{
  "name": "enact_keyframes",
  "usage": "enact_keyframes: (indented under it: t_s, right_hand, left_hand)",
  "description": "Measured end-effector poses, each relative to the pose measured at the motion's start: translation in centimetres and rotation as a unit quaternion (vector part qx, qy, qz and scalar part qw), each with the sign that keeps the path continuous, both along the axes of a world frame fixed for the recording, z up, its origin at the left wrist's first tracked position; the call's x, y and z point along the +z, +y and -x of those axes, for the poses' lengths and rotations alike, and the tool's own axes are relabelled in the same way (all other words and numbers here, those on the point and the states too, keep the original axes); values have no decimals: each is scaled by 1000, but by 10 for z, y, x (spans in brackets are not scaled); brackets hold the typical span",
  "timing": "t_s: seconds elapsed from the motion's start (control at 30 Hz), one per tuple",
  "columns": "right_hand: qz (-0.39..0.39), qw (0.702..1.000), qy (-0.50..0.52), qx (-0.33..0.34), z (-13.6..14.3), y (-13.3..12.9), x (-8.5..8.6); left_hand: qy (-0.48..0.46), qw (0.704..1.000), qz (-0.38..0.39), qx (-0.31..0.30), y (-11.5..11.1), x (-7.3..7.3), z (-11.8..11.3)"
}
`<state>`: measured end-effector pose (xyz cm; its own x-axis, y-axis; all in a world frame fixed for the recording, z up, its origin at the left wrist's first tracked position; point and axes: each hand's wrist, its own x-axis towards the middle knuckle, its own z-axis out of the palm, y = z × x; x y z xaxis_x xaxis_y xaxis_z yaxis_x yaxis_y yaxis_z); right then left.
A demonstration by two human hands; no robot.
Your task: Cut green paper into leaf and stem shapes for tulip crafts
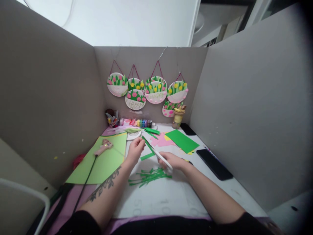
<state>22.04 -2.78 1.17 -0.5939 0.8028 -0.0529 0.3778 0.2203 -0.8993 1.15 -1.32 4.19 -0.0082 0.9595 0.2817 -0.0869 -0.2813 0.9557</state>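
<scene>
My left hand (136,149) is closed in a pinch at the upper end of a narrow green paper strip (150,147). My right hand (171,160) is wrapped round white scissors (166,160), whose long narrow front points up and left alongside the strip. How far the blades are apart is too blurred to tell. Another short green paper strip (147,156) lies flat between my hands. Closer to me is a loose pile of thin green paper cuttings (151,176) on the white tabletop (166,199).
Light green sheets (97,169) and a pink glue gun (104,147) with its cable lie left. A green sheet (182,141), pink paper (161,139) and a black phone (214,164) lie right. Paint pots (144,123) and a cup (178,118) stand behind; decorated paper plates (156,92) hang above.
</scene>
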Motion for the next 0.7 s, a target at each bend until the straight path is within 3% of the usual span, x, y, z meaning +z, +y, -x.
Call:
enact_keyframes:
  t_s: [0.7]
  right_hand:
    - [-26,999,-34,-3,-5,-2,12]
  left_hand:
    - [30,999,3,-18,4,0,4]
